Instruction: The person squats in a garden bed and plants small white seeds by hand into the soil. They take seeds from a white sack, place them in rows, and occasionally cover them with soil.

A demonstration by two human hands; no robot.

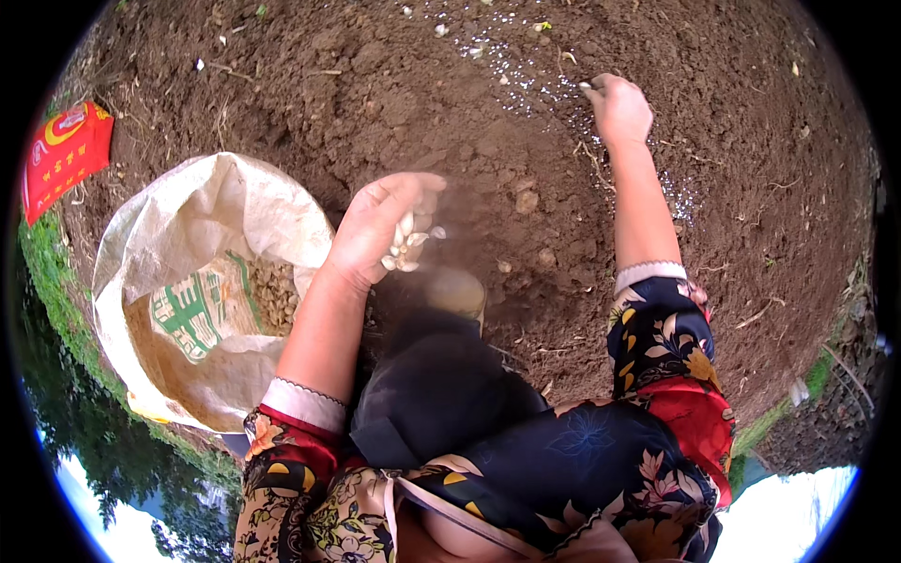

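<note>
My left hand (376,225) cups several pale garlic cloves (402,243), palm turned toward my right; its fingertips are blurred. Stretched out farther ahead, my right hand (621,109) pinches a whitish clove (585,85) between thumb and fingers, just over the soil. White granules (517,84) lie scattered on the brown soil (450,105) beneath and around that hand. A few cloves (441,30) rest on the ground among the granules. Beside my left forearm, a white woven sack (211,190) gapes wide, with many more cloves (274,292) inside it.
A red printed bag (67,158) lies at the far left. My shoe (457,292) and dark trouser leg (450,380) are on the soil below my left hand. Grass (53,274) borders the plot on the left, and dry stalks (760,313) lie to the right.
</note>
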